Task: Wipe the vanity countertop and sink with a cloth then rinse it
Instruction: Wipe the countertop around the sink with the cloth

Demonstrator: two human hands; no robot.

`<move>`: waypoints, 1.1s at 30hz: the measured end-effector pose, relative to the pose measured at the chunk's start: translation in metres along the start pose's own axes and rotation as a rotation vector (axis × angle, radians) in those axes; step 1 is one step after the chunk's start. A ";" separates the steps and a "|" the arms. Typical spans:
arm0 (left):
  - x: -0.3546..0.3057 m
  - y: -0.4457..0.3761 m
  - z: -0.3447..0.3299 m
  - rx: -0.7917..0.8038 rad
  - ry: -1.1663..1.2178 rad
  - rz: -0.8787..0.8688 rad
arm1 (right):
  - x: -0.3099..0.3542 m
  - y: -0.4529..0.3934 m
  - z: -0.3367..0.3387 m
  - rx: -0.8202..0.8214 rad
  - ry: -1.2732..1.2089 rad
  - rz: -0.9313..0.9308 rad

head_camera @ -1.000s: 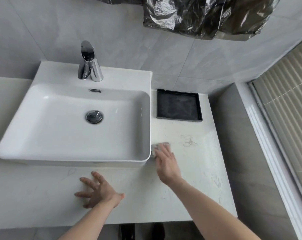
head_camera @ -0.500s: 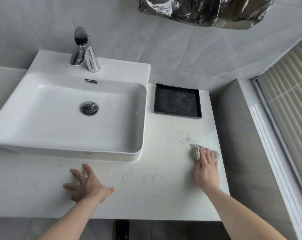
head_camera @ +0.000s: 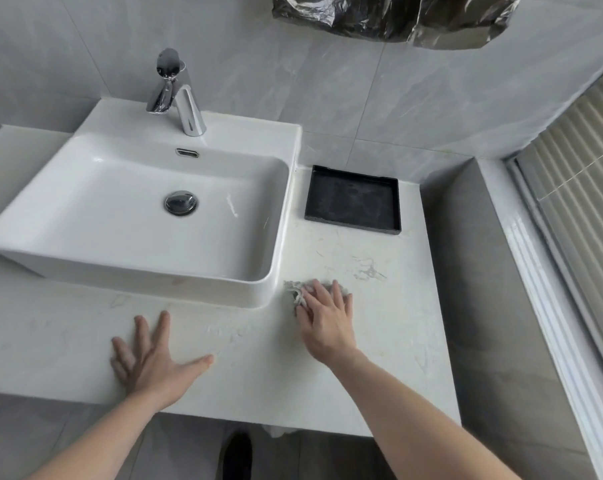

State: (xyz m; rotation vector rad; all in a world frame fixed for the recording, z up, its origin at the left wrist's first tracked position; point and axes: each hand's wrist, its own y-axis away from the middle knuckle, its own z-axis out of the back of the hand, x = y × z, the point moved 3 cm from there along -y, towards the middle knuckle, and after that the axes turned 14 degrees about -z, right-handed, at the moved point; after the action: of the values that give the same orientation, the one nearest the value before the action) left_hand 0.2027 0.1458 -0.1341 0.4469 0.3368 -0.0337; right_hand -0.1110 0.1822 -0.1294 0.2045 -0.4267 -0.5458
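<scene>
A white rectangular sink (head_camera: 85, 268) stands on the pale marbled countertop (head_camera: 397, 358), with a chrome faucet (head_camera: 175, 95) at its back and a chrome drain (head_camera: 180, 202) in the basin. My right hand (head_camera: 326, 323) presses flat on a crumpled grey cloth (head_camera: 295, 294) on the counter, just off the sink's front right corner. Most of the cloth is hidden under the fingers. My left hand (head_camera: 151, 358) lies flat on the counter in front of the sink, fingers spread, holding nothing.
A shallow black tray (head_camera: 393, 206) sits at the back right of the counter. Grey smudges (head_camera: 369, 271) mark the counter beyond the cloth. Grey tiled wall behind, crumpled silver foil (head_camera: 390, 15) overhead, a window frame (head_camera: 549, 306) at right.
My right hand slid the cloth from beside the sink out to the counter's right edge, then back left to near the sink corner. The left hand stayed planted.
</scene>
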 end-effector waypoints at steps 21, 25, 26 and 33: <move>0.001 -0.008 -0.040 -0.410 -0.150 0.023 | -0.165 -0.038 0.040 -0.373 -0.316 -0.404; 0.002 -0.009 -0.041 -0.422 -0.160 0.028 | -0.097 -0.032 0.031 -0.305 -0.559 -0.314; 0.002 -0.009 -0.041 -0.426 -0.162 0.027 | -0.076 -0.028 0.026 -0.275 -0.569 -0.218; 0.004 -0.010 -0.041 -0.440 -0.141 0.016 | -0.017 0.017 -0.035 -0.077 -0.014 0.224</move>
State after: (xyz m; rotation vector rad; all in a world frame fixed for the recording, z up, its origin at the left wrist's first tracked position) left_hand 0.1925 0.1544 -0.1750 0.0105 0.1931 0.0245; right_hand -0.1002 0.2080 -0.1615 0.0768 -0.4353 -0.3431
